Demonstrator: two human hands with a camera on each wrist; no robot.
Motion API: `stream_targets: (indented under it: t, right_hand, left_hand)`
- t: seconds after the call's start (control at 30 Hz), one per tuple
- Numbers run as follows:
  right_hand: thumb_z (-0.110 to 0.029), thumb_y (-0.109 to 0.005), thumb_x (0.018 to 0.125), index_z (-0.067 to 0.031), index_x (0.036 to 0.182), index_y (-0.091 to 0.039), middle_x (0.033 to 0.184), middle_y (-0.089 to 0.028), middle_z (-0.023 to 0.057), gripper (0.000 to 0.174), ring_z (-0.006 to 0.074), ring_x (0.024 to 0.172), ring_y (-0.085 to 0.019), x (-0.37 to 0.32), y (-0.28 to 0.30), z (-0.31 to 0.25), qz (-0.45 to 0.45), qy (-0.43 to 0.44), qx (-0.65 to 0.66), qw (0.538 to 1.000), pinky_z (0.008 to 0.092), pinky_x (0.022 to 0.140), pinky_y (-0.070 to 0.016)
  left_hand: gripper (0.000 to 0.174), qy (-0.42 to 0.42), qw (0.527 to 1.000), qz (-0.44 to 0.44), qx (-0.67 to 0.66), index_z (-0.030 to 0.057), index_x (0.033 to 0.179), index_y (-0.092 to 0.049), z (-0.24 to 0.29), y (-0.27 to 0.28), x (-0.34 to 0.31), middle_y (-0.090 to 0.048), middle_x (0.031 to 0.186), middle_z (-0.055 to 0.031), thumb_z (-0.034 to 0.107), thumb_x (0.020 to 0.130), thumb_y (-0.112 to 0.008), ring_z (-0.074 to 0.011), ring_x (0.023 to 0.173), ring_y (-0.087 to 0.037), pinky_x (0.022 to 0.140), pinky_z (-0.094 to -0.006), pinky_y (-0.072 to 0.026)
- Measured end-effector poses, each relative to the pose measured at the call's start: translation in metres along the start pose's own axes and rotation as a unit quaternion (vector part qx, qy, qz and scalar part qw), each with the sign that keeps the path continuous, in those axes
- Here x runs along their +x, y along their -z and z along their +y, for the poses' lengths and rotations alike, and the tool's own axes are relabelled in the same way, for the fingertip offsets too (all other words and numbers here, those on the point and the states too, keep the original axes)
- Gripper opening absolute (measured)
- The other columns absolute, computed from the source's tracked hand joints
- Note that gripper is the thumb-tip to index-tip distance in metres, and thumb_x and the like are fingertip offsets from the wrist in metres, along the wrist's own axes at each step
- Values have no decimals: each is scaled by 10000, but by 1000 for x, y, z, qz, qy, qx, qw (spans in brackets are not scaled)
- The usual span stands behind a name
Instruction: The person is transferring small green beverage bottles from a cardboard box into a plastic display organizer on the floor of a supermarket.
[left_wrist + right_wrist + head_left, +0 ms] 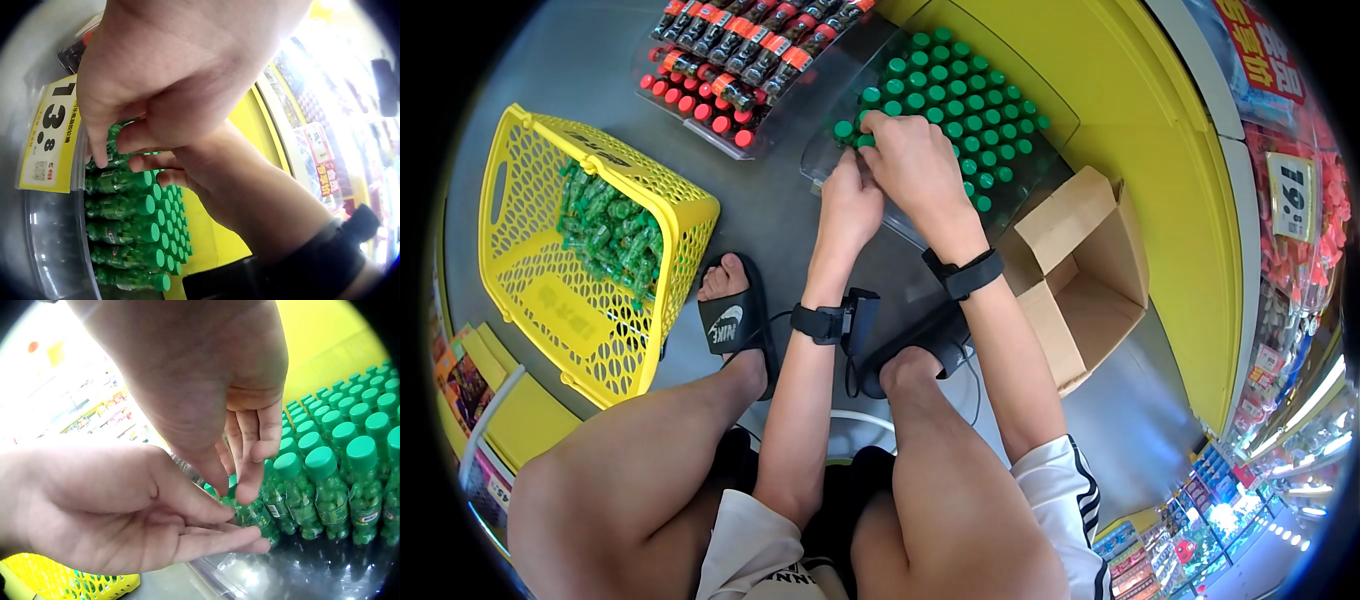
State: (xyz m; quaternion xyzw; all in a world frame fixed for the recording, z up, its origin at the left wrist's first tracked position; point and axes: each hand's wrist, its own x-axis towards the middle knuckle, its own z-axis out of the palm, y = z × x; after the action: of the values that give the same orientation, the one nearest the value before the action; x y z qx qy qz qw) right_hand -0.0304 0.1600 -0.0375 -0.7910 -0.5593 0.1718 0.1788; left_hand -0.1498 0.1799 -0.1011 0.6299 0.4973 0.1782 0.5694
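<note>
Small green bottles with green caps [990,115] stand in rows inside a clear bin [300,569]. Both hands meet at the bin's near-left corner. In the right wrist view, the right hand [206,387] reaches down with thumb and fingertips pinching a bottle's cap [231,487]. The left hand [125,506] comes in from the side, thumb and fingers around that bottle's body [257,519], partly hidden by them. The left wrist view has the left hand [181,69] over a bottle at the row's end, the right hand [215,165] beside it.
A yellow basket [690,225] with many green bottles inside lies on the floor at left. Red-capped dark bottles [745,60] fill another bin at the top. An open cardboard box [1090,220] is at right. A price card [50,137] hangs on the bin's front.
</note>
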Motion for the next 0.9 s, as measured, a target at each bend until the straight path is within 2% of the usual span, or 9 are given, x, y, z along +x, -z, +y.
stream_targets:
  t: [0.03,0.2,0.3,0.37,0.47,0.53,0.67,0.73,0.9]
  right_hand:
    - [-60,-762,840,-4,967,-686,835,-743,221,158,443,842,-757,-1,1,0,15,9,13,1000,523,706,-618]
    - [-82,-777,851,-5,967,-683,841,-746,220,168,437,834,-755,-2,4,2,9,11,24,1000,525,710,-613]
    - [-87,-776,858,-10,963,-683,840,-747,220,159,434,825,-754,-3,1,5,19,18,22,999,527,699,-607]
    - [-88,-770,863,-13,957,-684,839,-747,218,147,432,821,-754,-4,-1,7,25,22,18,999,527,693,-604]
    - [-83,-743,881,-18,937,-685,826,-745,208,103,427,817,-754,-3,0,7,28,23,19,999,523,678,-599]
    - [-100,-771,904,-41,1062,-728,891,-760,187,174,413,837,-742,-2,0,7,2,4,13,1000,507,715,-587]
    - [-102,-768,906,-42,1071,-731,894,-762,188,179,415,840,-742,-2,0,7,-1,-5,16,1000,508,717,-587]
    - [-73,-731,881,-24,926,-686,814,-746,198,81,419,805,-755,-3,1,6,29,19,21,999,511,682,-599]
    - [-53,-735,873,-22,963,-680,813,-749,194,109,419,814,-757,-4,3,5,26,18,23,999,515,685,-599]
  left_hand:
    - [427,0,1000,0,5,-143,1343,-573,4,2,-1,-729,1083,-373,148,1034,-541,-505,1116,-714,923,-525,-560]
    - [422,27,999,-2,20,-145,1343,-575,2,-2,2,-724,1082,-378,140,1033,-543,-501,1114,-716,920,-538,-559]
    - [412,44,999,-3,26,-141,1348,-573,2,-2,1,-738,1118,-354,124,1033,-557,-483,1138,-719,952,-525,-560]
    - [419,3,1000,0,-22,-140,1371,-558,0,-3,0,-751,1168,-325,109,1034,-569,-470,1173,-715,992,-502,-560]
    - [426,12,1000,-3,-12,-131,1395,-545,-4,-3,1,-754,1216,-301,95,1036,-575,-450,1193,-717,1018,-482,-559]
    - [423,13,999,-7,-30,-124,1400,-546,-2,-2,0,-753,1225,-299,92,1037,-575,-443,1190,-721,1014,-476,-562]
    - [397,24,999,-13,-45,-101,1392,-566,5,0,-1,-754,1237,-289,84,1040,-576,-426,1179,-733,1007,-458,-567]
    - [385,22,999,-9,-33,-100,1378,-575,1,0,0,-755,1227,-291,88,1043,-575,-428,1170,-735,1000,-460,-568]
    - [360,35,999,-11,8,-97,1349,-592,21,8,-4,-756,1209,-298,98,1047,-572,-432,1142,-742,978,-471,-570]
